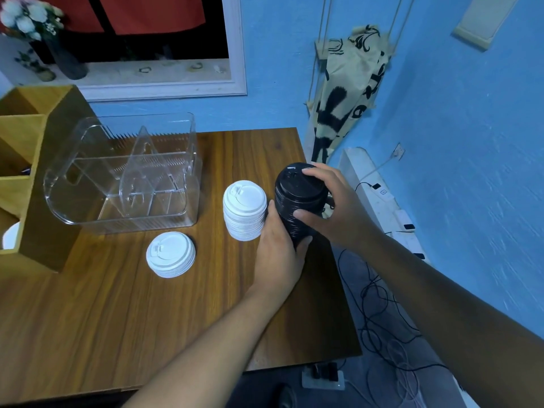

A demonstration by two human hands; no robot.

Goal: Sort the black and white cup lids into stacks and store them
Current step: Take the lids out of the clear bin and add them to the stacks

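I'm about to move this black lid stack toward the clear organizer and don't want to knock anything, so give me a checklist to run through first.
1. Grip on the black lid stack: left hand low, right hand near its top, both curled round it: ok.
2. Black lids nested in one straight column: ok.
3. Clear organizer compartments free of lids: ok.
4. Room on the way: the tall white lid stack stands close against the left hand: not ok.
5. Short white lid stack sits apart, in front of the organizer: ok.
6. Whether the black stack fits a compartment: cannot tell.
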